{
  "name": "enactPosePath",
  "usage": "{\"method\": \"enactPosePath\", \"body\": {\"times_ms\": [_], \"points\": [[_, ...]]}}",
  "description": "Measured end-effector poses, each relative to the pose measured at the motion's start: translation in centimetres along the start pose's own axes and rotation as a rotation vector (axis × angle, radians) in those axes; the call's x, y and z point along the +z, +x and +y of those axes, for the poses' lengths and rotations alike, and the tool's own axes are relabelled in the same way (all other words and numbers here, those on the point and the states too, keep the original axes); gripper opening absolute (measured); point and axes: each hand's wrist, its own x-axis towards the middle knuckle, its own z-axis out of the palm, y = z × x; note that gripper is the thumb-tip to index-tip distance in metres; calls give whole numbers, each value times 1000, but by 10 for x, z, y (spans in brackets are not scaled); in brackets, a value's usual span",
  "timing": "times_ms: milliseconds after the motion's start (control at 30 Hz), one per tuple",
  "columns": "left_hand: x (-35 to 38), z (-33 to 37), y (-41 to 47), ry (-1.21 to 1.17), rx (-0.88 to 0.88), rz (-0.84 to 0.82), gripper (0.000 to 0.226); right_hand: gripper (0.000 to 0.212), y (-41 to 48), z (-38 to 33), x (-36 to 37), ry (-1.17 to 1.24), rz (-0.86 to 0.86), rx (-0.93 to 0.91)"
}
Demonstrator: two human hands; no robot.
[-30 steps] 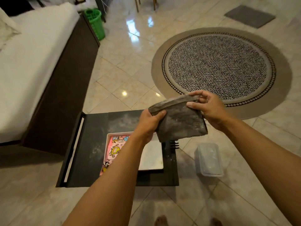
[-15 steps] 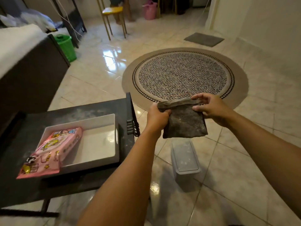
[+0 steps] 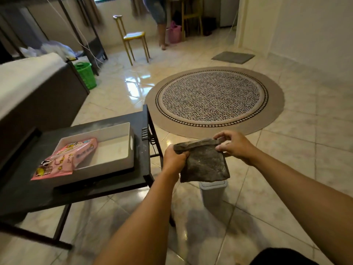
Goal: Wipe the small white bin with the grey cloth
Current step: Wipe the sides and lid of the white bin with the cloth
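A folded grey cloth point(image 3: 204, 165) hangs in front of me, held by its top edge. My left hand point(image 3: 174, 156) grips the top left corner and my right hand point(image 3: 234, 145) pinches the top right corner. Directly below the cloth, on the tiled floor, stands the small white bin point(image 3: 213, 196) with its lid on; the cloth hides the bin's far part. Neither hand touches the bin.
A black side table point(image 3: 140, 175) stands left of the bin, carrying a white tray point(image 3: 131, 144) with a pink packet point(image 3: 65, 159). A round patterned rug point(image 3: 214, 99) lies ahead. A bed point(image 3: 28, 83), green basket point(image 3: 86, 74), yellow chair point(image 3: 133, 37) and a standing person point(image 3: 159, 18) are farther off.
The view has tilted up and turned right, so the table slid left and the room's far end appeared. Both hands still hold the cloth, now over the bin.
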Motion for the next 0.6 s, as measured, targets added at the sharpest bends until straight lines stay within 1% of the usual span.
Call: {"method": "enactPosePath", "body": {"times_ms": [133,333,400,467,500,600], "points": [[12,-28,22,4,-10,9,27,30,21,27,8,-27,12,23],[30,-77,81,21,-78,7,29,28,72,86,24,-67,17,70],[35,-91,99,38,-100,-19,30,27,86,108,29,-102,68,98],[40,-104,113,68,-127,-42,31,32,94,132,31,-126,135,159],[42,-110,118,79,-135,-43,32,38,96,143,31,-134,134,200],[50,-122,125,110,-115,-44,38,51,94,171,33,-154,6,304]]}}
